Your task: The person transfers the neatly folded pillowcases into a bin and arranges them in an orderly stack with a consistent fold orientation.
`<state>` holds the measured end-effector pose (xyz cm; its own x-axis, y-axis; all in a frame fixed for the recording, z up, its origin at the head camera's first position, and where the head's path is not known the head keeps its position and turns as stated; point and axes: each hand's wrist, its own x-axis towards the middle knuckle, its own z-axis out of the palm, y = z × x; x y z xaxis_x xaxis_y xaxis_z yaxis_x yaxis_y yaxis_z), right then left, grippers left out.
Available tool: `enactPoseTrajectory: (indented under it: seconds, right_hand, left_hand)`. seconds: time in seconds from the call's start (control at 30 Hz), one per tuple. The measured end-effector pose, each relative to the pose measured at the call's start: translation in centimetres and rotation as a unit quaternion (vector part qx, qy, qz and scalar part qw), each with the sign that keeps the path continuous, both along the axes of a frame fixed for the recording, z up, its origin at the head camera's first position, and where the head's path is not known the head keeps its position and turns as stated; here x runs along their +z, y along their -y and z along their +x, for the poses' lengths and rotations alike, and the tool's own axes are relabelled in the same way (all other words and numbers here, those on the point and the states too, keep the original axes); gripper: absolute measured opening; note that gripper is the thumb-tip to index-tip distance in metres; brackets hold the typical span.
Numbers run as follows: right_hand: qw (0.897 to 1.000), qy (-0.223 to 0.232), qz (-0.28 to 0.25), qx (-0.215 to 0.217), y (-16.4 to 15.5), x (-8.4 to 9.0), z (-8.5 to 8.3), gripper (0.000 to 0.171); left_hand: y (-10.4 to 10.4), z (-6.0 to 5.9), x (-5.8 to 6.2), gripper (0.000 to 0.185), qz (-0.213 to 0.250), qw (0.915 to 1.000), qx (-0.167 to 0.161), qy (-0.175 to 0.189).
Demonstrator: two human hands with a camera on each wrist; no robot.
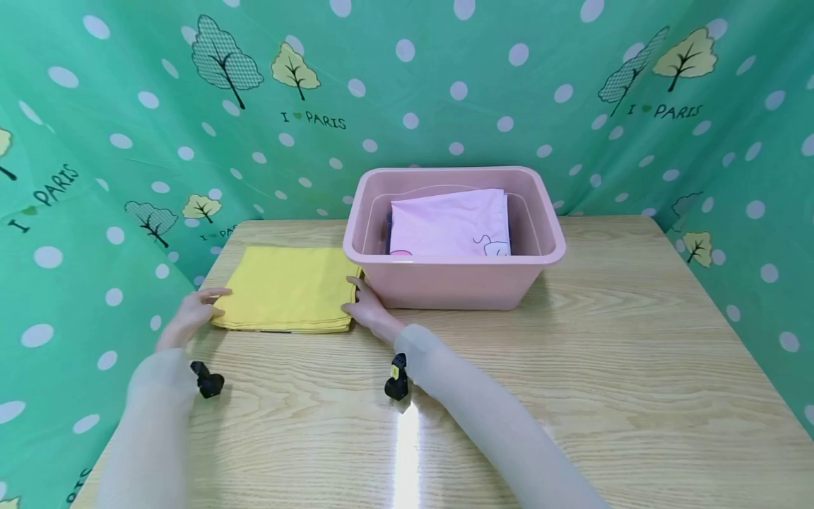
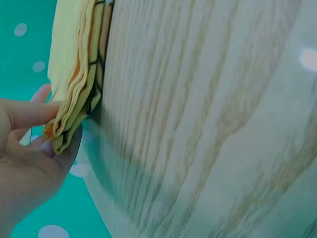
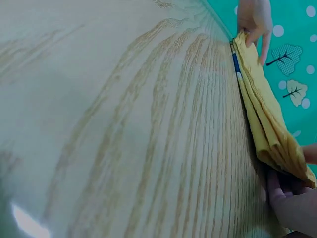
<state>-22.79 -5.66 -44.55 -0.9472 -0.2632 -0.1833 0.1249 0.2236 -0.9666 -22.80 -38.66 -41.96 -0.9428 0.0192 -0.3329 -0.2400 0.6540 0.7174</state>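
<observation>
A folded yellow cloth (image 1: 289, 286) lies at the left of the table, several layers thick, with dark printed lines showing along its lower layers in the left wrist view. My left hand (image 1: 191, 314) pinches its left end, thumb and fingers on either side of the layers (image 2: 74, 94). At the opposite end my right hand (image 1: 372, 311) grips the cloth beside the pink bin, fingers tucked underneath in the right wrist view, where the hand (image 3: 297, 208) is partly cut off by the frame edge.
Close to the cloth's right end stands a pink plastic bin (image 1: 454, 283). Inside it rests a folded pink cloth (image 1: 451, 220) with a printed drawing, dark fabric showing at its sides. Green dotted curtain (image 1: 407, 85) surrounds the wooden table (image 1: 610, 367) at back and sides.
</observation>
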Motion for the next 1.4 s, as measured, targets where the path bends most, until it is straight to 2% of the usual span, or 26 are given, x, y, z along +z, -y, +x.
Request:
enactPoseTrajectory:
  seconds: [0.13, 0.23, 0.3, 0.5, 0.6, 0.8, 1.17, 1.4]
  right_hand:
    - [1.000, -0.006, 0.019, -0.005, 0.0, -0.1, -0.1, 0.067]
    - [0.999, -0.003, 0.031, -0.009, 0.0, -0.2, -0.1, 0.069]
    - [0.999, -0.003, 0.037, -0.009, 0.0, -0.2, -0.1, 0.070]
    - [0.998, -0.011, 0.056, -0.005, 0.2, -0.3, -0.1, 0.071]
    - [0.998, -0.020, 0.062, -0.001, 0.2, -0.4, 0.0, 0.073]
    - [0.998, -0.022, 0.050, 0.008, 0.0, -0.2, 0.1, 0.074]
    - [0.998, -0.048, 0.039, 0.029, -0.1, 1.0, 0.4, 0.074]
    - [0.997, -0.041, 0.017, 0.061, -0.4, 2.4, 0.7, 0.073]
  left_hand:
    - [0.3, -0.2, 0.4, 0.057, -0.007, 0.9985, -0.046, 0.029]
    - [0.2, -0.2, 0.5, 0.058, -0.003, 0.9977, -0.053, 0.043]
    - [0.1, -0.2, 0.4, 0.056, 0.003, 0.9980, -0.043, 0.046]
    - [-0.1, -0.1, -0.3, 0.051, 0.015, 0.9992, 0.019, 0.032]
    - [-0.1, -0.1, -0.3, 0.049, 0.021, 0.9988, 0.031, 0.033]
    - [-0.4, 0.1, 0.5, 0.051, 0.042, 0.9980, 0.026, 0.038]
    - [-0.9, 0.8, 1.9, 0.053, 0.048, 0.9981, 0.039, -0.002]
    - [-1.2, 1.4, 2.9, 0.054, 0.062, 0.9969, 0.043, -0.019]
